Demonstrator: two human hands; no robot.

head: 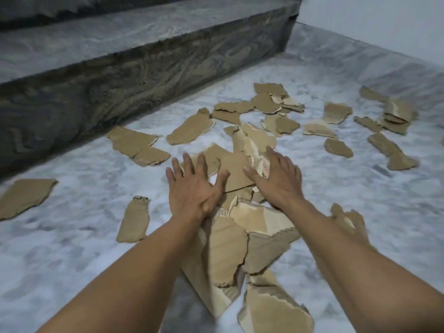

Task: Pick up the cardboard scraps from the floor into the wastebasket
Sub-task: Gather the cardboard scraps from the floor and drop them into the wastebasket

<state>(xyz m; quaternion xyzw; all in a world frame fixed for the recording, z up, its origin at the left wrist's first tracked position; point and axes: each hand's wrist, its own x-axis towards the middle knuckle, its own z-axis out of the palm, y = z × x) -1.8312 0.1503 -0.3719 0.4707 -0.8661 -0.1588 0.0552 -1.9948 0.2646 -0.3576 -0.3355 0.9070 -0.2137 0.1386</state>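
Observation:
Several torn brown cardboard scraps lie scattered over the pale marble floor [84,236]. A heap of overlapping cardboard scraps [240,248] sits in the middle, running from my forearms up to my hands. My left hand [192,188] rests flat with fingers spread on a scrap at the heap's far end. My right hand [276,176] lies flat beside it, fingers together, over a crumpled scrap [249,145]. Neither hand grips anything. More loose scraps [276,102] spread toward the far right. No wastebasket is in view.
A dark marble step [144,63] runs along the left and back, with scraps lying near its base. A white wall [384,25] closes the far right. Single scraps lie at the left edge [24,195] and beside my left forearm [134,219].

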